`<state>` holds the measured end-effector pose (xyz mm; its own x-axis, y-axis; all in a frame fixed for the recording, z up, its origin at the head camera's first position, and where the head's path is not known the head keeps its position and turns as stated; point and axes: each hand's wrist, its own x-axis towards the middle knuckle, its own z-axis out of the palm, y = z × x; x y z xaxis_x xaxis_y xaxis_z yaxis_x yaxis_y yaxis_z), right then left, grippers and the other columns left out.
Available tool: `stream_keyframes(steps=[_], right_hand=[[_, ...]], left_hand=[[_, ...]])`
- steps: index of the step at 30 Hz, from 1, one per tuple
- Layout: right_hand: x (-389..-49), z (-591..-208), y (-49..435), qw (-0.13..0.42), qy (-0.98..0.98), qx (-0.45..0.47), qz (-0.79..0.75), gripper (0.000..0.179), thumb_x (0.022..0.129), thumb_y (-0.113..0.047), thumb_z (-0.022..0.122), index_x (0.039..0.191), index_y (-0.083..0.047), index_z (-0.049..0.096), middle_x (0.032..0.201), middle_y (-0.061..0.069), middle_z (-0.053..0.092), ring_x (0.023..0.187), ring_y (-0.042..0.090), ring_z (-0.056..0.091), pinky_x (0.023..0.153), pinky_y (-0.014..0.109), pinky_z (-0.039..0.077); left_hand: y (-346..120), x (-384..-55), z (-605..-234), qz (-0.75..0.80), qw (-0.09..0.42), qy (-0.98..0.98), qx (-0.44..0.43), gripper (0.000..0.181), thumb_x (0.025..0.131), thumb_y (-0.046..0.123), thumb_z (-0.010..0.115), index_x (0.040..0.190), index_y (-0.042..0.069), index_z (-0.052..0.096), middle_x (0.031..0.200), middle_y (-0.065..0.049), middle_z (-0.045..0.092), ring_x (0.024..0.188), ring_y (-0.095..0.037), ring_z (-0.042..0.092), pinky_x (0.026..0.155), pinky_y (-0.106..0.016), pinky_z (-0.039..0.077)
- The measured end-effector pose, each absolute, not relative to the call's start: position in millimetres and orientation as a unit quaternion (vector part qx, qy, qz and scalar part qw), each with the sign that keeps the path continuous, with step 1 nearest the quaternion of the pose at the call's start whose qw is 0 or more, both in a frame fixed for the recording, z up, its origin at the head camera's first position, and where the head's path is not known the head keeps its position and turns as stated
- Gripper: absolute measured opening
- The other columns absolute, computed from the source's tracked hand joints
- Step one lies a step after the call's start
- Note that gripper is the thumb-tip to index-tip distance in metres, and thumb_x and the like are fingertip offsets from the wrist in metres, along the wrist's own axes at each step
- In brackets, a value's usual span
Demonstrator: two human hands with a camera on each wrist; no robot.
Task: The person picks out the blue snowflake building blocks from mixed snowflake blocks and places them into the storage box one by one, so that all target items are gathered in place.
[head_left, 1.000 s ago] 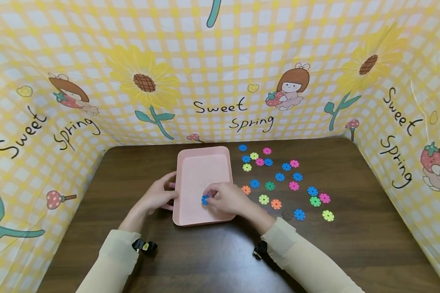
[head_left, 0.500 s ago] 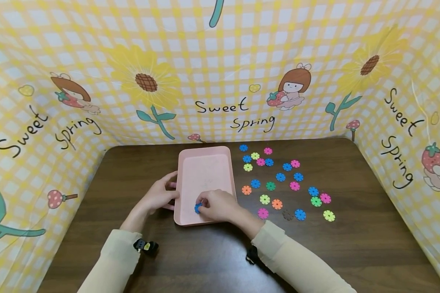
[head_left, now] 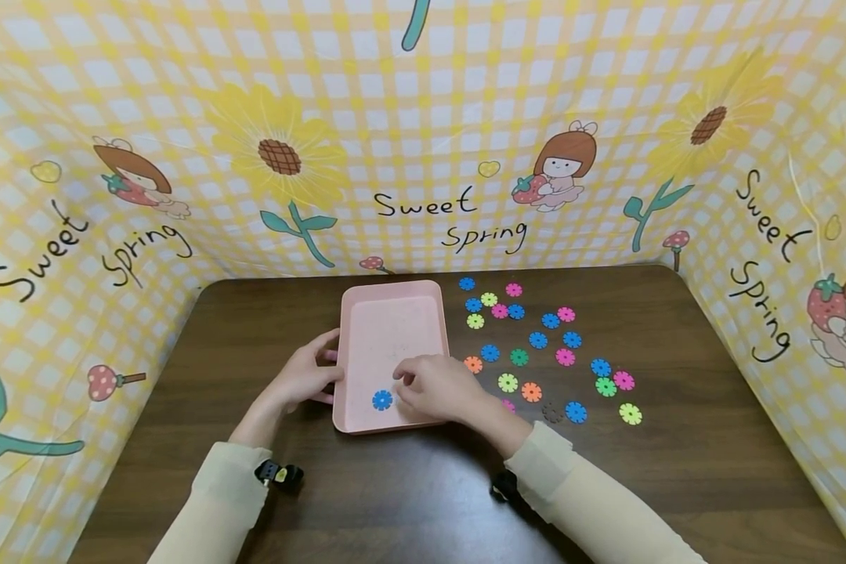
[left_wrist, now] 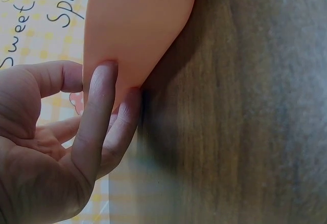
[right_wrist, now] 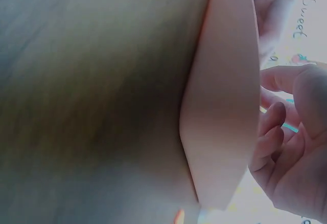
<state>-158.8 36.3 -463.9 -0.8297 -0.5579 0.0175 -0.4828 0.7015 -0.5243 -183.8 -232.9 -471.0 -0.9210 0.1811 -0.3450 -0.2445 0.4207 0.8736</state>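
In the head view my left hand (head_left: pixel 309 374) holds the left side of a pink tray (head_left: pixel 345 313), which lies on the table. The left wrist view shows the thumb at the tray's rim and several fingers (left_wrist: pixel 99 81) against its outer wall. A blue snowflake-shaped plastic disc (head_left: pixel 382 400) lies inside near the tray's front left corner. Just right of it, over the tray, is my right hand (head_left: pixel 437 388), its fingers loosely bent with nothing between them. In the right wrist view, that hand (right_wrist: pixel 301 147) shows beyond the tray's front wall.
Several loose snowflake discs in blue, pink, yellow, orange and green, such as an orange disc (head_left: pixel 531 392), lie on the brown wooden table (head_left: pixel 423 501) right of the tray. A checked yellow cloth (head_left: pixel 423 117) surrounds the table's back and sides.
My right hand moved toward the tray's front left with the blue disc, let it go there, and shifted back slightly to the right. The left hand stays at the tray's side.
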Motion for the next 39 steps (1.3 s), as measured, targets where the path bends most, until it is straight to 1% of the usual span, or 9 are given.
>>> stream_keyframes(steps=[6,12,17,22,26,28,33,36,39], right_hand=[[-160.0,-456.4,56.6,0.062,0.920,-0.261,-0.285,0.024,0.099,-0.030,0.067,0.117,-0.018,0.077,0.100,-0.010,0.072,0.075,0.011,0.060,0.066,0.030,0.052],[-163.2,-458.8,77.3,0.036,0.911,-0.238,-0.334,0.023,0.098,-0.027,0.070,0.117,-0.015,0.077,0.103,-0.006,0.072,0.072,0.013,0.058,0.068,0.031,0.052],[-167.5,-466.3,97.2,0.006,0.901,-0.221,-0.373,0.023,0.099,-0.024,0.071,0.118,-0.012,0.076,0.103,-0.006,0.072,0.058,0.014,0.051,0.057,0.031,0.047],[-173.1,-473.1,117.8,0.005,0.904,-0.190,-0.382,0.023,0.099,-0.025,0.071,0.119,-0.015,0.076,0.106,-0.006,0.073,0.063,0.008,0.055,0.062,0.032,0.049],[-177.8,-478.3,134.3,0.015,0.915,-0.164,-0.367,0.027,0.097,-0.026,0.074,0.122,-0.016,0.075,0.111,-0.002,0.073,0.064,0.012,0.057,0.062,0.035,0.051],[-179.8,-480.7,141.7,0.020,0.921,-0.154,-0.357,0.029,0.096,-0.027,0.075,0.123,-0.015,0.074,0.114,0.000,0.072,0.071,0.013,0.061,0.065,0.036,0.053],[-184.8,-486.9,156.2,0.043,0.931,-0.137,-0.336,0.036,0.095,-0.030,0.076,0.127,-0.014,0.072,0.117,0.002,0.071,0.096,0.019,0.066,0.083,0.041,0.058],[-188.4,-489.9,160.8,0.054,0.933,-0.130,-0.331,0.040,0.094,-0.032,0.077,0.129,-0.012,0.071,0.118,0.004,0.070,0.103,0.022,0.066,0.088,0.044,0.057],[-191.5,-491.3,162.9,0.062,0.935,-0.121,-0.327,0.044,0.093,-0.033,0.078,0.129,-0.011,0.070,0.118,0.005,0.069,0.106,0.024,0.065,0.090,0.046,0.056]], left_hand=[[-233.4,-184.5,-471.0,0.537,0.194,0.821,-0.018,0.084,0.090,0.001,0.062,0.165,0.011,0.026,0.137,-0.029,0.048,0.085,-0.029,0.071,0.063,-0.046,0.064],[-233.0,-185.1,-471.3,0.538,0.194,0.820,-0.020,0.084,0.091,0.002,0.063,0.165,0.012,0.025,0.138,-0.029,0.048,0.086,-0.029,0.070,0.063,-0.046,0.064],[-232.4,-185.6,-471.3,0.537,0.195,0.821,-0.019,0.084,0.091,0.003,0.063,0.165,0.012,0.025,0.138,-0.029,0.048,0.086,-0.029,0.070,0.064,-0.046,0.064],[-232.6,-185.5,-471.3,0.539,0.192,0.820,-0.018,0.084,0.090,0.001,0.062,0.165,0.011,0.026,0.137,-0.029,0.048,0.083,-0.028,0.070,0.063,-0.045,0.064],[-233.0,-184.7,-471.9,0.544,0.193,0.817,-0.019,0.084,0.090,0.000,0.062,0.165,0.010,0.026,0.137,-0.030,0.048,0.081,-0.028,0.070,0.063,-0.046,0.064],[-233.0,-184.2,-471.9,0.543,0.193,0.817,-0.019,0.083,0.090,0.001,0.062,0.165,0.010,0.026,0.137,-0.030,0.048,0.082,-0.028,0.071,0.063,-0.046,0.064],[-233.0,-183.4,-471.5,0.537,0.193,0.821,-0.020,0.083,0.090,0.002,0.062,0.165,0.010,0.026,0.137,-0.029,0.049,0.083,-0.028,0.071,0.063,-0.045,0.064],[-233.0,-183.3,-471.5,0.535,0.193,0.822,-0.021,0.083,0.090,0.002,0.062,0.165,0.011,0.026,0.137,-0.029,0.049,0.084,-0.028,0.070,0.063,-0.045,0.064],[-232.9,-182.9,-471.8,0.535,0.194,0.822,-0.023,0.083,0.090,0.002,0.063,0.165,0.011,0.026,0.137,-0.029,0.049,0.085,-0.029,0.070,0.063,-0.045,0.064]])
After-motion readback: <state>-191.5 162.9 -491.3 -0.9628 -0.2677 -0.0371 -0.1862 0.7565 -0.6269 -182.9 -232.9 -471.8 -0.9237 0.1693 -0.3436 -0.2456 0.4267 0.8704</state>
